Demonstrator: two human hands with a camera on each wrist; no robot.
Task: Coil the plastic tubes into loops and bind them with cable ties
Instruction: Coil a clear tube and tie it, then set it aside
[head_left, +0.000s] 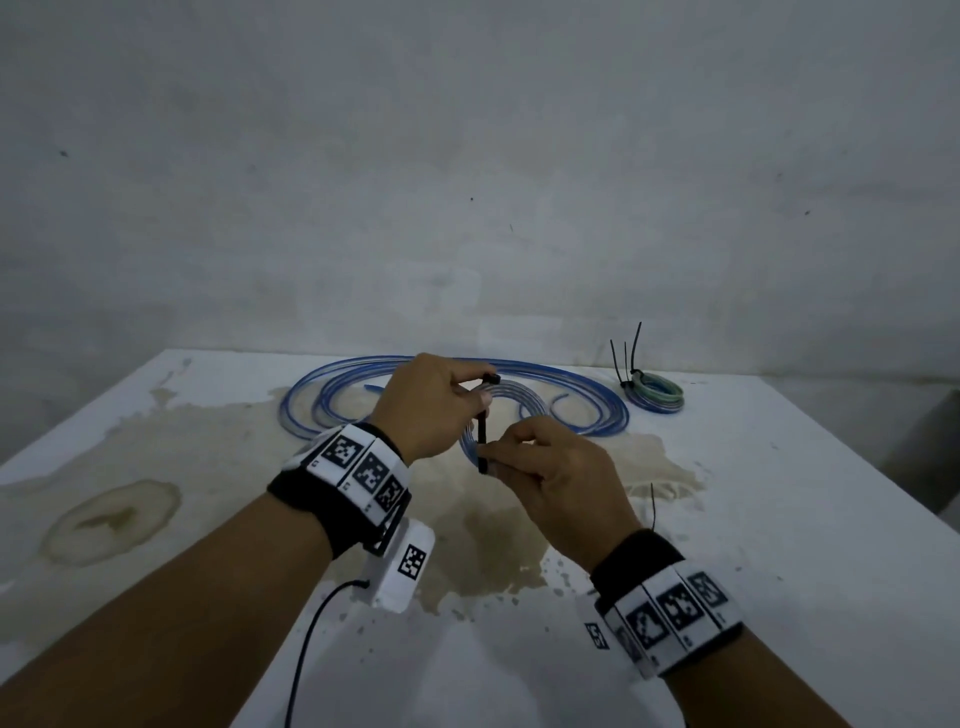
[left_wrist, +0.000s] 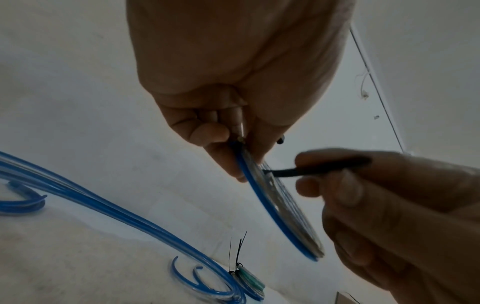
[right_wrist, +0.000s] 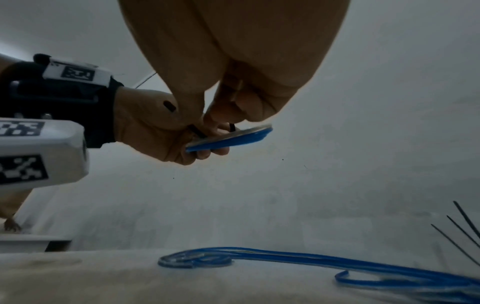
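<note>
- Both my forearms fill the bottom of the head view, each wearing a black wrist strap (head_left: 332, 499) with white blocks of square black-and-white code markers; no readable words on them.
- Held up above the table (head_left: 779, 519), between my hands, is the small coil (left_wrist: 280, 207) of clear, blue-edged plastic tube, wound into a flat loop and seen nearly edge-on from both wrist cameras.
- A black cable tie (head_left: 482, 434) crosses this coil, running from my upper fingers down to my lower ones.
- My left hand (head_left: 434, 402) has its fingers curled, pinching the top of the coil together with the head end of the tie.
- My right hand (head_left: 558, 480) is curled too, thumb and forefinger pinching the other end of the tie just beside the coil's lower edge.
- Behind my hands, the long blue tubes (head_left: 571, 382) lie loose on the table in wide, open curves, their cut ends free.
- Off to the right at the back sits a finished bundle (head_left: 655, 397), greenish and blue, bound with black ties whose tails stick up.
- A spare tie (head_left: 653, 506) lies on the table near my right wrist.
- Brown stains spread across the white tabletop under my hands.
</note>
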